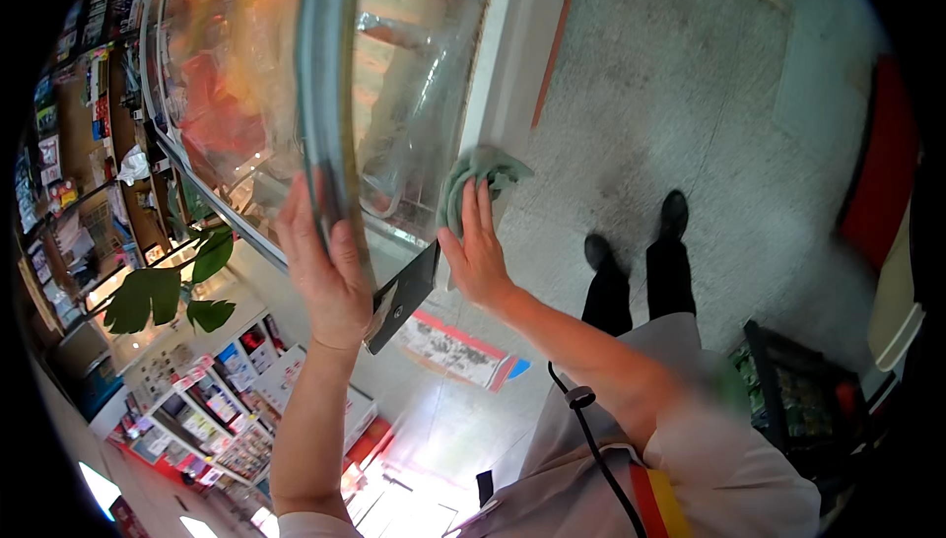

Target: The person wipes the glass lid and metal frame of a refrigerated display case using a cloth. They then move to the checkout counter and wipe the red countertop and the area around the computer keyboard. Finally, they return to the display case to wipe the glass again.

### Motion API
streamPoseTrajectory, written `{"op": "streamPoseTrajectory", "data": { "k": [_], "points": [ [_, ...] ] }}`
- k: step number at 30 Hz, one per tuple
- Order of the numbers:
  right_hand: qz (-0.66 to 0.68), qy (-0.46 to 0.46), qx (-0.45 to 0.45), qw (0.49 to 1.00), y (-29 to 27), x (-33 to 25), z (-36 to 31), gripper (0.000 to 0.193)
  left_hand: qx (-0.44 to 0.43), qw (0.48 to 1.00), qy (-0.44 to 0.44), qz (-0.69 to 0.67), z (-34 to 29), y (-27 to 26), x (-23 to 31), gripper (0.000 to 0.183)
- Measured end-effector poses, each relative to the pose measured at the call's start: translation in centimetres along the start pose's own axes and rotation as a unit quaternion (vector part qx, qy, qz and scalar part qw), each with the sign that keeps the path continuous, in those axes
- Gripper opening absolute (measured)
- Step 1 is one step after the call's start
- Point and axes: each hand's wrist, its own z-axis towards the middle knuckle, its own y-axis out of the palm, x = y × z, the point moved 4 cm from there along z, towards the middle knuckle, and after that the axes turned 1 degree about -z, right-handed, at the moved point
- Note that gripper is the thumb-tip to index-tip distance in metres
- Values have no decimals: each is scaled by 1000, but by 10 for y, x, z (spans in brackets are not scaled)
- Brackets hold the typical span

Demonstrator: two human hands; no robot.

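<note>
Left hand [328, 277] grips the grey frame [330, 65] of the glass case [414, 124]; right hand [479, 254], fingers extended, presses the green cloth [493, 160] at the white right edge [501, 55]. Floor [680, 95] extends right. Dark plate [406, 300], near end: small mark.

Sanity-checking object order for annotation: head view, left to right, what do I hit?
Green plant leaves → left hand → gray-green cloth → left black shoe → right black shoe → black crate.
</note>
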Motion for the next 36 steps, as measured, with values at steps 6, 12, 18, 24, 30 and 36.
{"op": "streamPoseTrajectory", "data": {
  "k": [6,12,18,24,30,36],
  "points": [
    [-192,-113,77,972,-64,-62,124,49,13,1000,-4,-8,3,-21,9,44],
    [-218,-86,-126,964,2,-17,-36,46,59,997,23,-46,6,-20,4,51],
    [-235,-111,-7,966,-33,-53,72,52,79,996,14,-44,-4,-20,-4,53],
    [-241,-124,97,958,-24,-48,71,45,77,995,14,-61,3,-21,2,50],
    [-93,-104,-53,989,19,-63,-27,53,73,996,7,-42,-1,-19,-2,48],
    [27,-157,101,982,-31,-130,116,59,58,996,11,-61,-2,-23,5,47]
  ]
}}
